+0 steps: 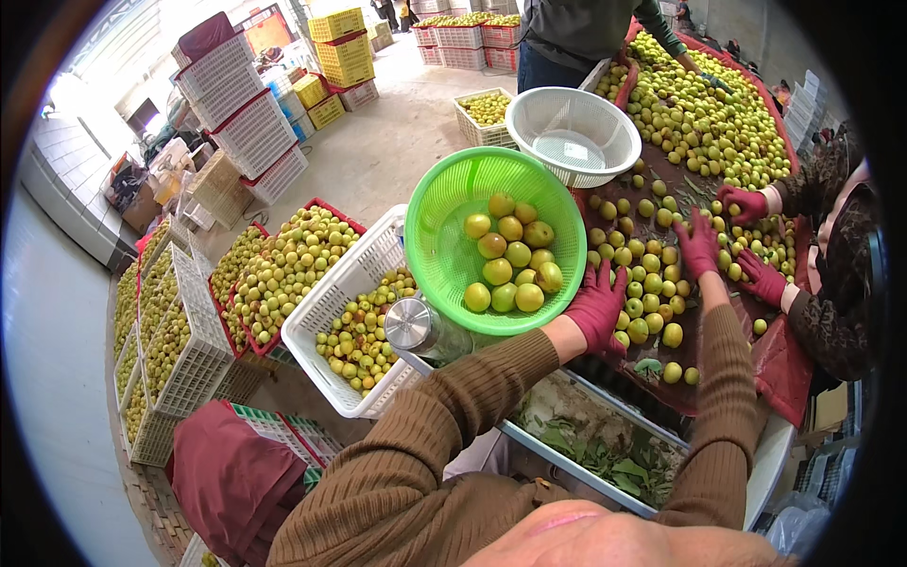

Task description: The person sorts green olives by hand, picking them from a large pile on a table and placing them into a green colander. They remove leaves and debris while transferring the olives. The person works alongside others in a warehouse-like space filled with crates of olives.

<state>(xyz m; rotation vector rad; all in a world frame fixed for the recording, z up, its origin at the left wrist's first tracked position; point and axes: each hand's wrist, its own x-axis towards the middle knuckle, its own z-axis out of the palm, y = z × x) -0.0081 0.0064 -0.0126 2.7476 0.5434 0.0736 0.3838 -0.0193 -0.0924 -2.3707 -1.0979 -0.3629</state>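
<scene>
My left hand [599,309], in a dark red glove, lies on the sorting table at the right edge of a green plastic colander [432,212]. Its fingers are spread beside green-yellow fruits [652,285], and whether it grips anything is unclear. Several larger fruits [510,228] lie in the colander. Farther right, my right hand [698,244], gloved alike, reaches over the loose fruit with its fingers apart; what lies under its palm is hidden. Behind the green colander stands a white plastic colander [563,135] with no fruit in it.
A co-worker's gloved hands [752,244] handle fruit at the right; another person [567,35] stands at the far side. Left of the green colander are a lidded clear jar [425,329] and a white crate [312,347] of small fruit. A tray of leaves [602,439] lies below the table edge.
</scene>
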